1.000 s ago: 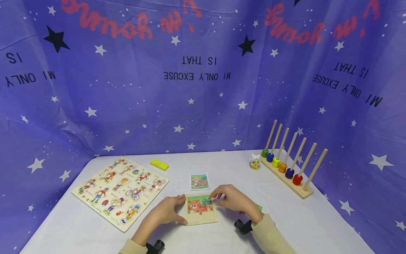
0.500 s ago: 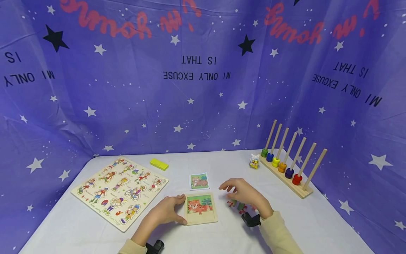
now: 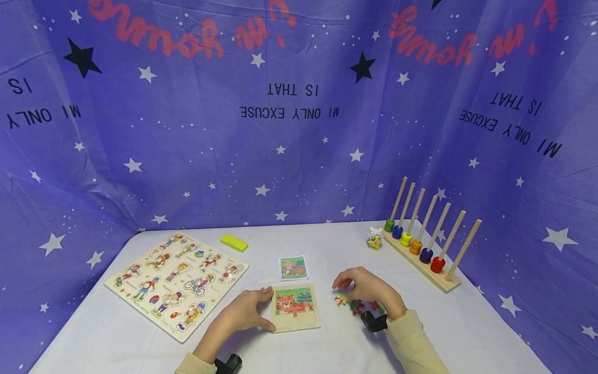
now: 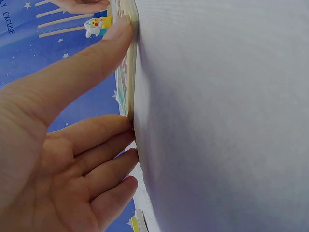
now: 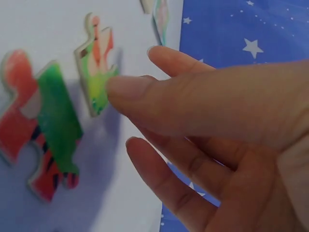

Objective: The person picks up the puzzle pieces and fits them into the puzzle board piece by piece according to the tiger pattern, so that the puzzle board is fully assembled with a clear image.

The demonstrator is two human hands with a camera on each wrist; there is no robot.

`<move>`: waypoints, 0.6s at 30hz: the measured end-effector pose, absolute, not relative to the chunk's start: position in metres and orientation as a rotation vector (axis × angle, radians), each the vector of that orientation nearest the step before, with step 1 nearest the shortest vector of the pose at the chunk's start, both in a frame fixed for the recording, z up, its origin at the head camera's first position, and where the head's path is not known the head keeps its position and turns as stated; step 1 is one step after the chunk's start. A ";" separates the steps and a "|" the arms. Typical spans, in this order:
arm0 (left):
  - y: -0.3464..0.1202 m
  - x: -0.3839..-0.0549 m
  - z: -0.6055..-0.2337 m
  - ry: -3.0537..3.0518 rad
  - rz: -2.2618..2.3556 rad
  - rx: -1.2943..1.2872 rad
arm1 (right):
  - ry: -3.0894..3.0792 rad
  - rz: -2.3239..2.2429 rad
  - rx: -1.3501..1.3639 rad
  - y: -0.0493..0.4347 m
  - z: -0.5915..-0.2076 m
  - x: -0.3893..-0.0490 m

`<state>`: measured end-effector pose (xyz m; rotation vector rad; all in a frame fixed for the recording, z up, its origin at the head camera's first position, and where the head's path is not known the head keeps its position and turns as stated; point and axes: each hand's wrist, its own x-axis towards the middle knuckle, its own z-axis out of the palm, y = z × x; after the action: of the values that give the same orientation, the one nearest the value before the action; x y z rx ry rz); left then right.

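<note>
In the head view a small wooden puzzle tray (image 3: 303, 322) lies flat, its upper part filled with a red tiger picture on green. My left hand (image 3: 248, 310) grips its left side, thumb at the near corner and fingers at the far one; the left wrist view shows thumb and index fingertip against the edge. My right hand (image 3: 366, 286) hovers over loose puzzle pieces right of the tray, fingers loosely bent and holding nothing. In the right wrist view the thumb tip overlaps a green-and-orange piece (image 5: 96, 72); contact is unclear. A larger red-and-green piece (image 5: 58, 116) lies beside it.
A picture card (image 3: 293, 267) lies just behind the tray. At left are a large wooden peg puzzle board (image 3: 163, 306) and a yellow block (image 3: 234, 242). A small figurine (image 3: 375, 237) and a wooden bead rack (image 3: 420, 254) with upright pegs stand at back right.
My right hand has moved from the tray's right edge rightward to the loose pieces, which have come into view beneath it. My left hand and the tray have stayed in place.
</note>
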<state>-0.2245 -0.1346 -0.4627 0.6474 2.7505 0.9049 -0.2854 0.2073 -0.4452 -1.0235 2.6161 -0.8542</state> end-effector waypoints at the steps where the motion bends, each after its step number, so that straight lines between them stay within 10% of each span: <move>1: -0.135 -0.224 -0.463 2.751 0.905 0.648 | 2.616 -0.853 -1.014 0.208 -0.447 -0.286; 18: -0.134 -0.225 -0.461 2.738 0.910 0.648 | 2.605 -0.818 -0.990 0.208 -0.452 -0.286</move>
<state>-0.2249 -0.1341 -0.4612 0.6482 2.7380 0.9099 -0.2861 0.2083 -0.4517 -0.9899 2.6046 -0.8179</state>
